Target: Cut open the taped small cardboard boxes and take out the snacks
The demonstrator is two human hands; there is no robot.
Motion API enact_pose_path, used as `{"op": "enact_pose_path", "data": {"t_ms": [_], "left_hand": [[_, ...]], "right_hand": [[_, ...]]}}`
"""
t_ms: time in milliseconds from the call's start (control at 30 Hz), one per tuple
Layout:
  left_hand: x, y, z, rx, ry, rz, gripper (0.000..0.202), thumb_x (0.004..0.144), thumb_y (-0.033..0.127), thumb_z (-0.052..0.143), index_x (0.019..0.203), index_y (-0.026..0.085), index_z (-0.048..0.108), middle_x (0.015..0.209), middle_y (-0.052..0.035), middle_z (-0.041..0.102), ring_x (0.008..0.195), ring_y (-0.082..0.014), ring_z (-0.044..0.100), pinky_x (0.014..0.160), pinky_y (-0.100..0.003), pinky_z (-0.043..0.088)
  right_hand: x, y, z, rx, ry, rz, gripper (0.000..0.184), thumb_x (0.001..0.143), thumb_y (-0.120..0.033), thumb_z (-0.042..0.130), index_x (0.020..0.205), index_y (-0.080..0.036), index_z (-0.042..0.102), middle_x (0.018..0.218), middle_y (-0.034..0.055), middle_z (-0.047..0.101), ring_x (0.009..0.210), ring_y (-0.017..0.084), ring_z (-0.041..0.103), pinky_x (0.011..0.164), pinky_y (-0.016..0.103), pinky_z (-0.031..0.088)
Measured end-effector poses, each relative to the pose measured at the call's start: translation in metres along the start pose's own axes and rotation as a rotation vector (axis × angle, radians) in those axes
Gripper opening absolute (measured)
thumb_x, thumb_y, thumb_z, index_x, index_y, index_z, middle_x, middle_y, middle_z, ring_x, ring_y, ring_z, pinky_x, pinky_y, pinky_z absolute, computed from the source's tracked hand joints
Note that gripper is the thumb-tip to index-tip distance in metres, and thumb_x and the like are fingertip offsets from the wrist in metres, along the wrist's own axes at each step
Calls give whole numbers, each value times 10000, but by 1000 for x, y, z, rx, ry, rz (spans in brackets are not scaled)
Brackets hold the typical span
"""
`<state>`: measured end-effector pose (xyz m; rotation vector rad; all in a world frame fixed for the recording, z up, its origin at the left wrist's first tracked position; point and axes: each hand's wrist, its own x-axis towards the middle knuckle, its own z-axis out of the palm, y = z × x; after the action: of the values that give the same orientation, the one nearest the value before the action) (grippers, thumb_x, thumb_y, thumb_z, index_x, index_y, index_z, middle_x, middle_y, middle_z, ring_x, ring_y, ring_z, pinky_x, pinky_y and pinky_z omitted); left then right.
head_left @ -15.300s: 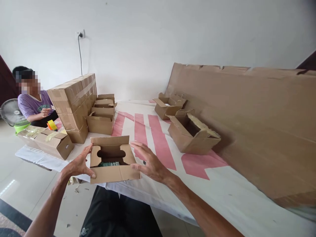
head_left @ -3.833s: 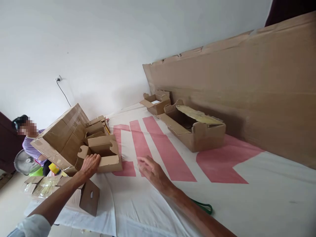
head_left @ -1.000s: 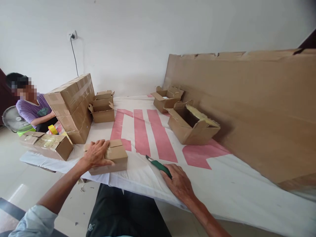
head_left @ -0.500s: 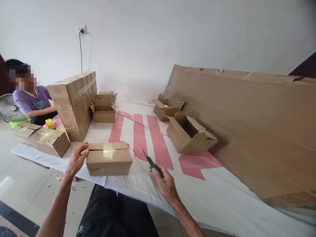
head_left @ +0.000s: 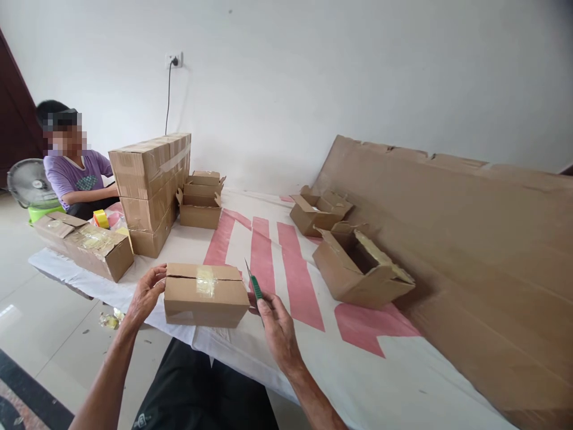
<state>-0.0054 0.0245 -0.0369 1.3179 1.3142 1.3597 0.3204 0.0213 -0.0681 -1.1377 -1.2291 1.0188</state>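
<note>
Directly in front of me a closed cardboard box (head_left: pixel 206 307) lies at the table's front edge, with clear tape across the middle of its top seam. My left hand (head_left: pixel 147 292) grips the box's left end, its fingertips partly hidden behind the corner. A green-handled utility knife (head_left: pixel 255 285) is held in my right hand (head_left: pixel 278 325), blade pointing up and away from me. Some fingers of that hand reach the right end of the box; whether they touch it I cannot tell.
Two open cardboard boxes (head_left: pixel 358 269) stand right, before a large leaning cardboard sheet (head_left: pixel 447 239). Left are stacked taped boxes (head_left: pixel 150 179), small open boxes (head_left: pixel 200 212), a long taped box (head_left: pixel 102 254) and yellow tape (head_left: pixel 101 218). A person in purple (head_left: pixel 78 179) sits beyond, near a fan (head_left: pixel 30 182).
My right hand has moved left with the knife, up to the box's right end, and the blade now points more upright. My left hand stays on the box. The view has shifted slightly.
</note>
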Motion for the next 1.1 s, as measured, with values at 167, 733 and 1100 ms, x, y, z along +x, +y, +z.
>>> {"op": "enact_pose_path", "data": {"t_ms": [167, 733, 1100], "left_hand": [[-8, 7, 0, 9, -35, 21, 496, 758, 593, 824, 1018, 195, 684, 1566, -184, 552, 1356, -382, 616, 1007, -458, 569], [-31, 10, -17, 99, -73, 4, 343, 813, 460, 752, 1050, 213, 734, 1623, -163, 497, 1515, -380, 452, 1219, -520, 393], [-37, 7, -15, 169, -103, 73, 413, 820, 338, 662, 1200, 231, 784, 1638, -122, 486, 1541, -347, 415, 1272, -504, 315]], "right_hand": [[-5, -3, -5, -68, -16, 2, 497, 938, -664, 596, 1165, -230, 679, 1169, 129, 771, 1076, 324, 724, 992, 513, 590], [2, -49, -16, -381, -297, -102, 453, 1001, -606, 487, 1134, -224, 691, 950, 57, 735, 794, 220, 658, 754, 354, 565], [49, -146, 19, -680, -808, -271, 324, 1013, -416, 502, 998, -227, 765, 902, 21, 755, 784, 187, 643, 715, 309, 468]]}}
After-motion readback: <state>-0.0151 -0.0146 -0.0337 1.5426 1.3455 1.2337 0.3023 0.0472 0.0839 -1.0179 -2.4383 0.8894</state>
